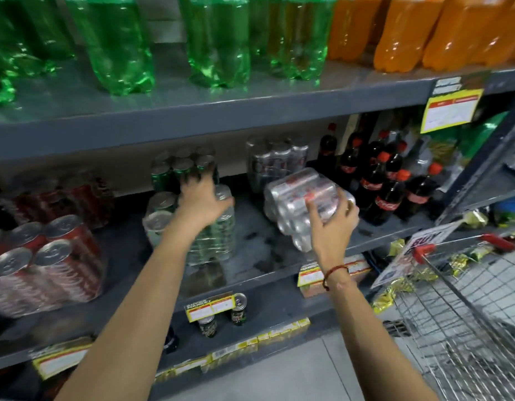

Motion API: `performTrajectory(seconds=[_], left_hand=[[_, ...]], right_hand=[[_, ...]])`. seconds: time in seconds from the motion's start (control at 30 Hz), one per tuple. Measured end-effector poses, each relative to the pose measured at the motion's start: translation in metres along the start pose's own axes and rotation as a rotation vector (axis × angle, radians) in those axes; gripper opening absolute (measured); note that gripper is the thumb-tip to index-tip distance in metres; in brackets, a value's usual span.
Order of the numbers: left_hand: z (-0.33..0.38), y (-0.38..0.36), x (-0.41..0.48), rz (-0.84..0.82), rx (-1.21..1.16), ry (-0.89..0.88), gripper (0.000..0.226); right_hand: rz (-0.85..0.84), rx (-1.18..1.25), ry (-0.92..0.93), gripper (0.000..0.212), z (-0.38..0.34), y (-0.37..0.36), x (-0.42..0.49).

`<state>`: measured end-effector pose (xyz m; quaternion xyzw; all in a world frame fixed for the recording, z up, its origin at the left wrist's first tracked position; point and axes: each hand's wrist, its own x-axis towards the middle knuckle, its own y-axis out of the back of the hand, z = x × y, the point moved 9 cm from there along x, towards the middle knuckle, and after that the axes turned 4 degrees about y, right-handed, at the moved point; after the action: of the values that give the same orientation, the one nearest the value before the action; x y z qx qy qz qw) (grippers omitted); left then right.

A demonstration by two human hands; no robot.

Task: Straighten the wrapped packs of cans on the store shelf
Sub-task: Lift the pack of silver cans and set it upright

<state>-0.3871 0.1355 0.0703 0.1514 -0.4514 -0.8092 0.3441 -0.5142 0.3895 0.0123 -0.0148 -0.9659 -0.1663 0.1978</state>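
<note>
On the middle shelf (259,250) a wrapped pack of green cans (215,235) stands upright, and my left hand (202,199) lies spread over its top, touching it. A second green pack (175,169) stands behind it. My right hand (333,218) grips a wrapped pack of silver cans (296,204) that is tilted on its side above the shelf. Another silver pack (276,160) stands upright at the back. Red can packs (45,256) sit at the left front of the shelf.
Dark cola bottles (377,183) crowd the shelf just right of the silver pack. Green and orange bottles (215,39) fill the shelf above. A wire shopping cart (467,314) stands at the lower right. Loose cans (237,309) and yellow price tags (210,306) sit on the shelf below.
</note>
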Motion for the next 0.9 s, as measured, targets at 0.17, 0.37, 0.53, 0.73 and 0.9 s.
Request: performTrajectory(seconds=[0.17, 0.37, 0.53, 0.73, 0.9], left_hand=[[0.115, -0.095, 0.022, -0.272, -0.046, -0.314, 0.087], [0.107, -0.160, 0.064, -0.504, 0.105, -0.210, 0.107], [0.099, -0.172, 0.074, -0.466, 0.194, -0.194, 0.096], [0.082, -0.170, 0.068, -0.234, 0.197, -0.197, 0.097], [0.063, -0.156, 0.031, -0.050, -0.063, -0.164, 0.092]], right_hand=[[-0.215, -0.033, -0.371, 0.101, 0.066, 0.008, 0.035], [-0.395, 0.248, -0.627, 0.117, 0.102, -0.023, 0.055], [-0.334, 0.322, -0.634, 0.088, 0.105, -0.025, 0.055], [-0.302, 0.414, -0.547, 0.070, 0.097, -0.023, 0.059], [-0.332, 0.318, -0.229, 0.061, 0.070, -0.013, 0.069]])
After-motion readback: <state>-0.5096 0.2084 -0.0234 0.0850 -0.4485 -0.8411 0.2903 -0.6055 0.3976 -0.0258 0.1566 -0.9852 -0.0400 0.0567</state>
